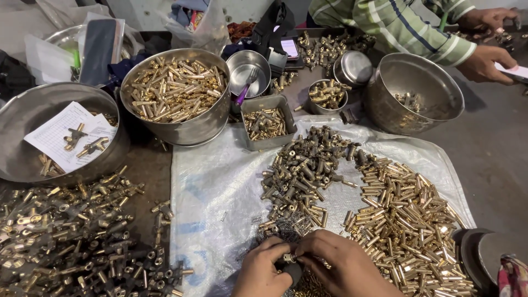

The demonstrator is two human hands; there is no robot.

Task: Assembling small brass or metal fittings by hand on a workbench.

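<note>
Both hands meet at the white sheet's (212,181) near edge; left hand (263,270) and right hand (338,264) pinch one small brass fitting (288,257) between fingertips; large heaps of brass pins (410,220) and dark fittings (302,170) lie unhandled beside them.

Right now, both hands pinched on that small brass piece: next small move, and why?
Probably press the brass piece home between the fingertips. The left hand and right hand both pinch it over the white sheet, with small dark springs just above and brass tubes to the right. Whether a spring is already seated, I cannot tell.
</note>
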